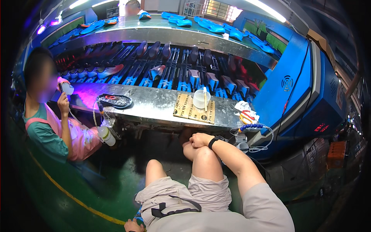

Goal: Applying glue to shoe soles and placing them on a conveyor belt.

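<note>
My right hand [201, 140] rests on my bent right leg by the knee, its fingers loosely curled, with no object visible in it. A black band [215, 141] circles that wrist. At the lower edge, partly cut off, my left hand [133, 226] is low beside my left thigh. Its fingers are bent next to something blue [139, 215] that I cannot make out. In front of me, a white plastic cup [200, 99] with a brush [205, 98] stands on a printed brown cardboard sheet [183, 107] on the metal bench [154, 112].
At left a seated person [46, 120] holds a pale shoe part [67, 88]. A dark shoe sole [114, 101] lies on the bench. Shoe parts ride the conveyor rack [156, 72]; blue soles [179, 21] line the upper shelf. Orange-handled pliers [247, 117] lie beside the blue machine [291, 81].
</note>
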The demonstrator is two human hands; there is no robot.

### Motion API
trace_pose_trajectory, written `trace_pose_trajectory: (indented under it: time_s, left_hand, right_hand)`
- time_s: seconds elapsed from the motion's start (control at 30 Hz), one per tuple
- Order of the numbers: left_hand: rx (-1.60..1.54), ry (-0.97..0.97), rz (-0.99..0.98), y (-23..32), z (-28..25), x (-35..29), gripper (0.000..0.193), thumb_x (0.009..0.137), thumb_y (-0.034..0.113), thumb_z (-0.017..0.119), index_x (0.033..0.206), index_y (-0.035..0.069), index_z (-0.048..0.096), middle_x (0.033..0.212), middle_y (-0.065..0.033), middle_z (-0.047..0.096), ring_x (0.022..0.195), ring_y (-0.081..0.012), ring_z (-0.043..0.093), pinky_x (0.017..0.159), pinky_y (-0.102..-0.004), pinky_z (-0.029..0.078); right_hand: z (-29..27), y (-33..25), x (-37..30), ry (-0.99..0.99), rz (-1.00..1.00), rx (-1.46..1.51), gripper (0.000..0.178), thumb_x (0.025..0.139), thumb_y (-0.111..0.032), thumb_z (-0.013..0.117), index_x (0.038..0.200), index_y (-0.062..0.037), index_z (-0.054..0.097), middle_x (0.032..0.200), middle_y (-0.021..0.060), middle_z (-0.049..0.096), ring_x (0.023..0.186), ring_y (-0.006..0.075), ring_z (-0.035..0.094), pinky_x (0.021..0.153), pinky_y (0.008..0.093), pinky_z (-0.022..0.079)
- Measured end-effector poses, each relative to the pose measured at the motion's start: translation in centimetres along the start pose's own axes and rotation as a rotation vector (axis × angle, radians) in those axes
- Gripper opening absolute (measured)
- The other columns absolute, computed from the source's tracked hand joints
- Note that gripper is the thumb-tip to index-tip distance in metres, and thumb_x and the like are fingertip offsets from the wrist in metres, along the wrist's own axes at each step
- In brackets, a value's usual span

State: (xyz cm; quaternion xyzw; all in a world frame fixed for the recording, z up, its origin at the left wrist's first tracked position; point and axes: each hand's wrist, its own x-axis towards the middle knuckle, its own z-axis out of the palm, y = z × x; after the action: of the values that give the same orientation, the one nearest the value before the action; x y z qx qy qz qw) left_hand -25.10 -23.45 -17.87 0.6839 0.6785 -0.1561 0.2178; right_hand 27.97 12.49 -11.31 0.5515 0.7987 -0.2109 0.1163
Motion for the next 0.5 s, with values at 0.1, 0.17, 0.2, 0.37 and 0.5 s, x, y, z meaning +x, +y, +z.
trace_pose_trajectory:
  time_s: [0.1, 0.17, 0.2, 0.37, 0.5]
  left_hand:
    - [0.016, -0.021, -0.010, 0.1, -0.2, -0.1, 0.047, 0.093, 0.044, 0.057, 0.115, 0.004, 0.066, 0.103, -0.0260, 0.069, 0.093, -0.0423, 0.068, 0.082, -0.0515, 0.054]
    - [0.011, -0.019, -0.026, 0.2, -0.4, -0.4, 0.047, 0.093, 0.044, 0.057, 0.115, 0.004, 0.066, 0.104, -0.0262, 0.069, 0.094, -0.0423, 0.068, 0.082, -0.0514, 0.054]
    - [0.011, -0.016, -0.030, 0.2, -0.6, -0.6, 0.047, 0.093, 0.044, 0.057, 0.115, 0.004, 0.066, 0.104, -0.0262, 0.069, 0.094, -0.0423, 0.068, 0.082, -0.0514, 0.054]
    - [0.010, -0.017, -0.003, 0.4, -0.7, -0.2, 0.048, 0.093, 0.044, 0.057, 0.114, 0.002, 0.067, 0.104, -0.0262, 0.069, 0.093, -0.0426, 0.068, 0.082, -0.0517, 0.054]
    - [-0.010, -0.019, -0.014, 0.6, -1.0, -0.6, 0.048, 0.093, 0.044, 0.056, 0.113, 0.002, 0.067, 0.103, -0.0263, 0.069, 0.092, -0.0427, 0.068, 0.082, -0.0516, 0.054]
  right_hand:
    - [0.3, 0.3, 0.2, -0.007, 0.004, 0.026, 0.039, 0.084, -0.029, 0.061, 0.116, -0.0095, 0.073, 0.114, 0.0200, 0.072, 0.109, 0.0375, 0.066, 0.098, 0.0461, 0.050]
    - [0.3, 0.4, 0.4, -0.035, 0.007, 0.064, 0.039, 0.084, -0.030, 0.060, 0.115, -0.0094, 0.074, 0.113, 0.0213, 0.071, 0.108, 0.0385, 0.066, 0.097, 0.0463, 0.050]
    - [0.3, 0.4, 0.5, -0.050, 0.008, 0.084, 0.040, 0.085, -0.031, 0.060, 0.116, -0.0101, 0.073, 0.114, 0.0211, 0.071, 0.109, 0.0387, 0.066, 0.098, 0.0462, 0.050]
    - [0.8, 1.0, 0.2, -0.061, 0.011, 0.081, 0.040, 0.085, -0.032, 0.059, 0.117, -0.0116, 0.073, 0.115, 0.0210, 0.070, 0.109, 0.0386, 0.065, 0.098, 0.0463, 0.050]
    - [0.2, 0.2, 0.0, -0.017, 0.020, 0.002, 0.039, 0.086, -0.032, 0.061, 0.116, -0.0106, 0.072, 0.117, 0.0200, 0.070, 0.112, 0.0378, 0.065, 0.099, 0.0465, 0.050]
